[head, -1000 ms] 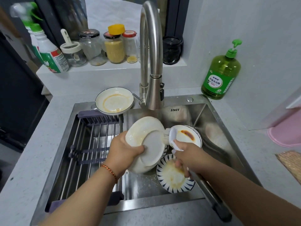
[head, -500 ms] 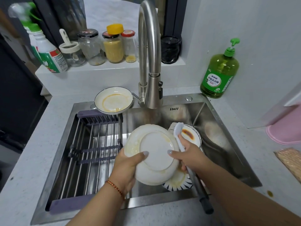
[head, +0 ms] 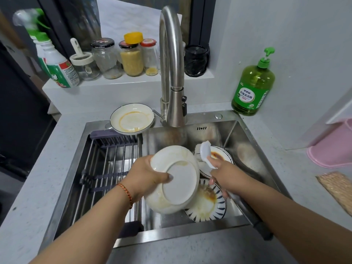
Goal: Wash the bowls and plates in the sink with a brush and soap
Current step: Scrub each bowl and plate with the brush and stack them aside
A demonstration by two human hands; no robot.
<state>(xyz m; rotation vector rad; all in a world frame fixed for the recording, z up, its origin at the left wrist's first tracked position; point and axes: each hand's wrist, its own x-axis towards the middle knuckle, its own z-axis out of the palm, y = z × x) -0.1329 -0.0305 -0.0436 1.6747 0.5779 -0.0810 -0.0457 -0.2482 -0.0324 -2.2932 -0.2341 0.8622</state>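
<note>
My left hand grips a white bowl by its rim and tilts it over the steel sink, underside toward me. My right hand holds the white dish brush by its long dark handle, brush head raised just right of the bowl and apart from it. Below lie a blue-striped plate with brown residue and a white plate with a red-orange stain. Another stained bowl sits on the sink's back rim. A green soap bottle stands at the back right.
A tall faucet arches over the sink. A metal drying rack fills the sink's left half. Jars and a spray bottle line the back ledge. A pink tub and a woven mat are on the right counter.
The bowl has turned from a steep tilt to show its underside and sits lower. My right hand let go of the bowl's edge and lifted the brush head to the right.
</note>
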